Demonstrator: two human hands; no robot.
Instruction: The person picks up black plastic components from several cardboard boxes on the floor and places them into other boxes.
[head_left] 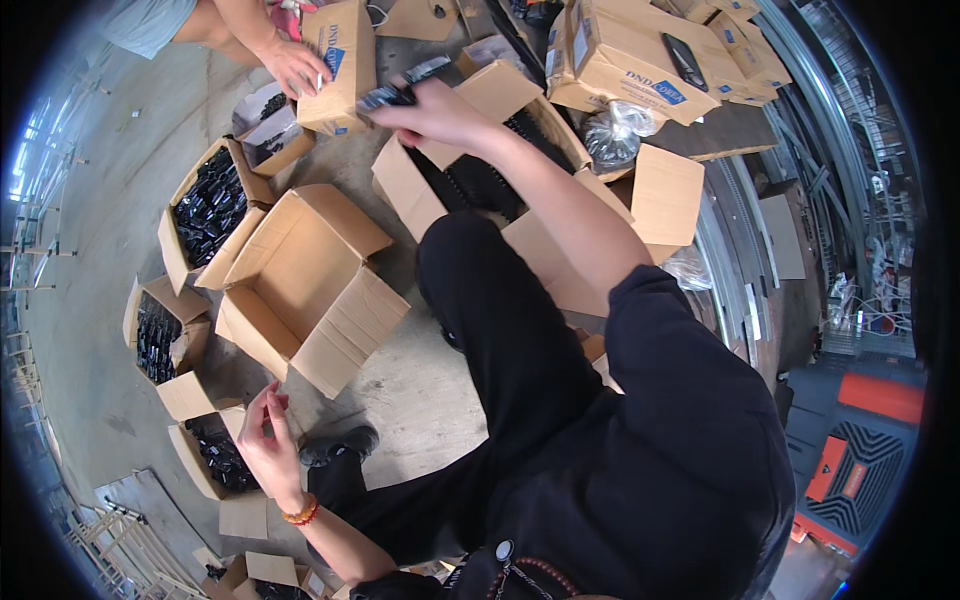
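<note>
My right hand (432, 115) reaches forward above a carton (410, 190) with black ridged parts (480, 188) inside. It is closed on a shiny black plastic piece (388, 97), smeared by motion. A second black piece (428, 69) shows just beyond my fingers; whether I hold it too I cannot tell. My left hand (268, 445), with loosely bent fingers, hovers beside a small carton of black parts (220, 452); nothing shows in it. Between my hands stands an open carton (300, 265) with its flaps folded out and bare cardboard inside.
A co-worker's hand (296, 68) rests on a closed carton (345, 60) at the far left. Cartons of black parts (210, 200) line the left. Large closed cartons (625, 65) and a clear plastic bag (615, 135) stand far right, near metal rails (735, 230). A red-and-grey case (855, 465) lies right.
</note>
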